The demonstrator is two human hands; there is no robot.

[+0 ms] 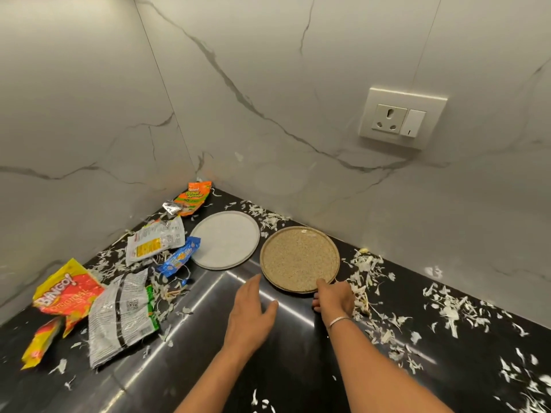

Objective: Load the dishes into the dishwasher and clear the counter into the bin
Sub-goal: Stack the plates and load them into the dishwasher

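Note:
Two round plates lie flat on the black counter [226,353] in the corner: a speckled tan plate [299,257] and, to its left, a pale grey plate [226,239]. My right hand [335,298] grips the near right rim of the tan plate, thumb on top and fingers under the edge. My left hand [249,314] hovers open just in front of the tan plate's near left edge, fingers spread, touching nothing.
Empty snack wrappers lie at the left: a red-yellow chip bag [67,293], a silver bag [122,317], a white packet [155,239], a blue wrapper [179,259], an orange packet [192,196]. White vegetable shreds [447,311] litter the counter. Marble walls meet behind; a socket [402,117] is on the right wall.

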